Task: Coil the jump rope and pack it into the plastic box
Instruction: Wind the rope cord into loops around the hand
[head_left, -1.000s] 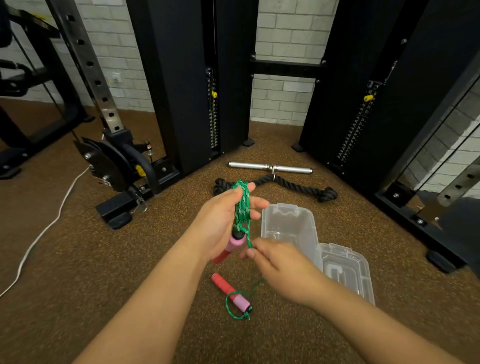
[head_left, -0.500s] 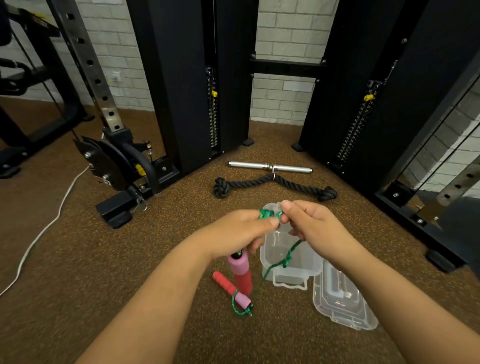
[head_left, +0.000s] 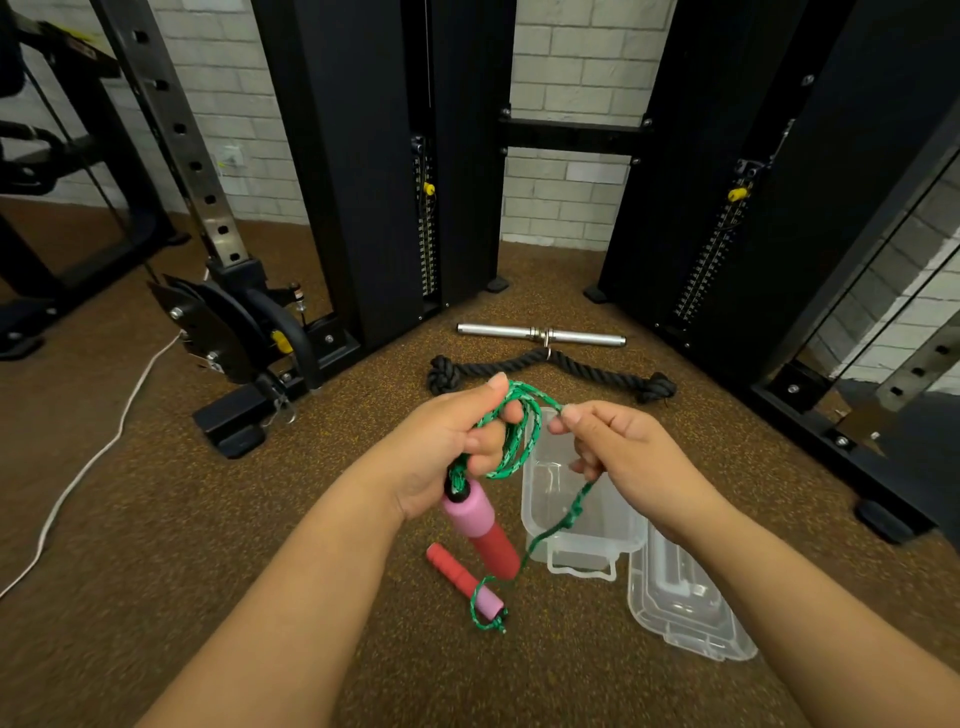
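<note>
My left hand (head_left: 447, 452) grips several loops of the green jump rope (head_left: 514, 441), and one pink-and-red handle (head_left: 480, 530) hangs below its palm. My right hand (head_left: 618, 457) pinches the rope beside the coil, level with the left hand. From there the rope drops across the open clear plastic box (head_left: 613, 525) to the second handle (head_left: 465, 582), which lies on the floor. The box's clear lid (head_left: 680, 608) lies on the floor to its lower right.
A black tricep rope (head_left: 550, 366) and a chrome bar (head_left: 540, 335) lie on the brown speckled floor just beyond my hands. Black cable-machine towers (head_left: 374, 171) stand behind, a pulley base (head_left: 228, 338) at left, a frame foot (head_left: 841, 447) at right. A white cable (head_left: 93, 462) runs along the left.
My right hand came up from beside the lower handle to the top of the coil, laying another loop over my left hand. The view shifted slightly; the floor handle stayed put.
</note>
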